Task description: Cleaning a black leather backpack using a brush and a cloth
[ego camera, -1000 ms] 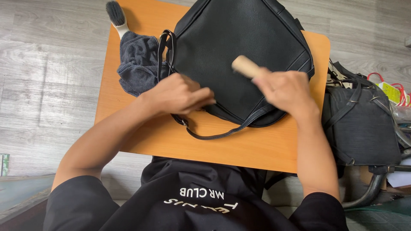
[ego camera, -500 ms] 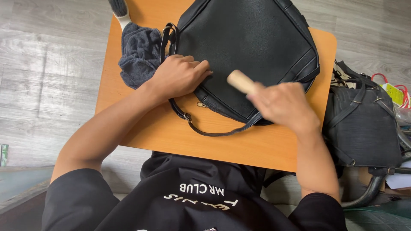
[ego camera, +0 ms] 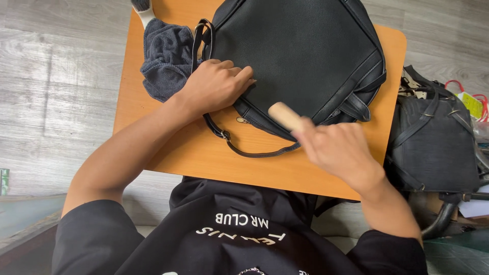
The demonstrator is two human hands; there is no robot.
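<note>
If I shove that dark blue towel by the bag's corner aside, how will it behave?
The dark blue towel lies crumpled in soft folds, so it is probably floppy and would bunch up rather than slide as one piece. Its looped pile likely drags on the orange table. It looks light, and it lies against the black bag, whose strap may catch it.

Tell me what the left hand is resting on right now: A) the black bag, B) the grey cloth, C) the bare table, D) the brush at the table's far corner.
A: the left hand lies flat on the near-left edge of the black bag, beside the grey cloth but not on it, while the right hand grips a wooden handle.
</note>
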